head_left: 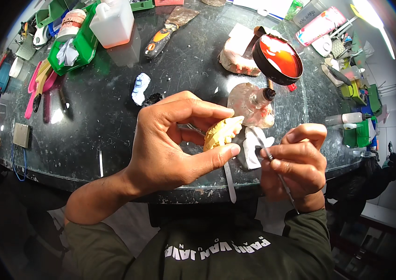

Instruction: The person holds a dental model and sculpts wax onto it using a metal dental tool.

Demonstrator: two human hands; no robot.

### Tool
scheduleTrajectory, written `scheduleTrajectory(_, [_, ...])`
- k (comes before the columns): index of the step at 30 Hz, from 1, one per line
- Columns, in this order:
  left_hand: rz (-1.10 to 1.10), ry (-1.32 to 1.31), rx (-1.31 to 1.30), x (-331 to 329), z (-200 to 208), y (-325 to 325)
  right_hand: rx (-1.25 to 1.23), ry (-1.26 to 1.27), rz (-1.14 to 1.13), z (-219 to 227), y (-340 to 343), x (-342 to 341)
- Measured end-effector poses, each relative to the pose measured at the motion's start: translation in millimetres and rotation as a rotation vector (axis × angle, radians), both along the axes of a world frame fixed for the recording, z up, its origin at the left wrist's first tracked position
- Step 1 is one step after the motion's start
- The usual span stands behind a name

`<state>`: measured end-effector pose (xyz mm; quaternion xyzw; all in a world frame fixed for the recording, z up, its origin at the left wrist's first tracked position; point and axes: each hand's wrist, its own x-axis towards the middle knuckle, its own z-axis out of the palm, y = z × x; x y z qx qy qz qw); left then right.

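Observation:
Between the thumb and fingers of my left hand (170, 140) is a yellow dental cast (220, 133), its row of teeth turned to the right. My right hand (300, 161) pinches a thin metal dental carving tool (282, 179) like a pen, one end slanting up to the left and the other down past my wrist. Tool and cast are apart. A crumpled white tissue (252, 154) lies on the bench just left of my right hand. Beyond the cast stands a glass spirit burner (254, 105) with a dark top. Below the cast lies a flat metal blade-like tool (229, 182).
A round tin of red wax (278, 58) sits near another cast (237, 56). Farther back lie a scraper (170, 30) and a bottle of reddish liquid (112, 23). A green bin (83, 51) stands at left, a blue-white moulded piece (140, 88) nearer. The dark bench (109, 112) curves toward me.

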<state>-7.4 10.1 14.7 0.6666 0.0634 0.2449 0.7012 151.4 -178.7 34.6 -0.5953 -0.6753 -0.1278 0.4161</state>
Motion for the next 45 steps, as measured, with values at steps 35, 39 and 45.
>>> scheduleTrajectory(35, [-0.024,0.034,0.004,1.2,1.2,1.2,-0.073,0.003,0.066,-0.2,4.9,0.7])
scheduleTrajectory(39, [-0.019,0.023,-0.007,1.3,4.5,-1.3,-0.057,-0.006,0.085,0.4,2.8,1.6])
scheduleTrajectory(45, [0.001,0.036,-0.026,2.5,3.5,-0.8,-0.007,0.055,0.041,-1.2,1.8,1.8])
